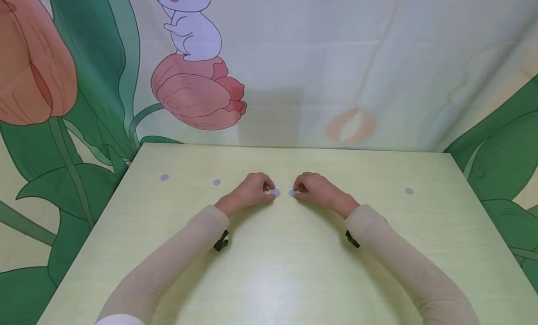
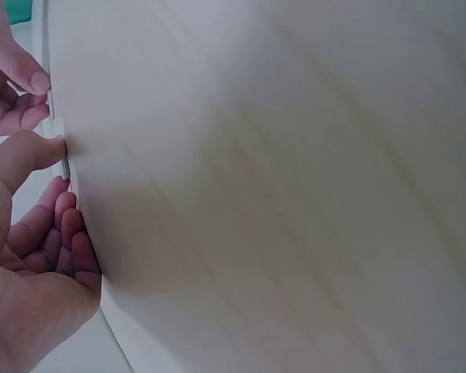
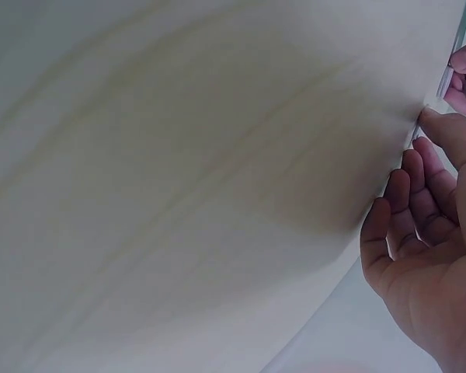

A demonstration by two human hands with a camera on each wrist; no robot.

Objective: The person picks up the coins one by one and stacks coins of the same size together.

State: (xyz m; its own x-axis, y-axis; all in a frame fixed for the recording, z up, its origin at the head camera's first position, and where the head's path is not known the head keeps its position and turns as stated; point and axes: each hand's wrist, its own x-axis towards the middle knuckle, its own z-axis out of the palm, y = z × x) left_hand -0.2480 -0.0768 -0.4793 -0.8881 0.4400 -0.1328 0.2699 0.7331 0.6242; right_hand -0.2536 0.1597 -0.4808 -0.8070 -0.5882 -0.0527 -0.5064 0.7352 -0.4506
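Observation:
Near the middle of the table, my left hand [image 1: 255,189] pinches a small flat pale-purple disc [image 1: 275,192] by its edges, between thumb and fingertips. Seen edge-on in the left wrist view, that disc [image 2: 65,165] lies at table level, and the other fingers are curled beside it. A short gap to the right, my right hand [image 1: 318,190] pinches a similar disc [image 1: 292,193]; its thumb [image 3: 431,120] and index fingertip hide part of it. Both discs lie at or very near the tabletop. Their exact material cannot be told.
Two more discs lie on the left of the pale wooden table [image 1: 277,269]: one farther out [image 1: 164,177], one nearer the left hand [image 1: 216,182]. Another disc [image 1: 409,191] lies to the right. A printed floral curtain [image 1: 269,59] hangs behind the table's back edge.

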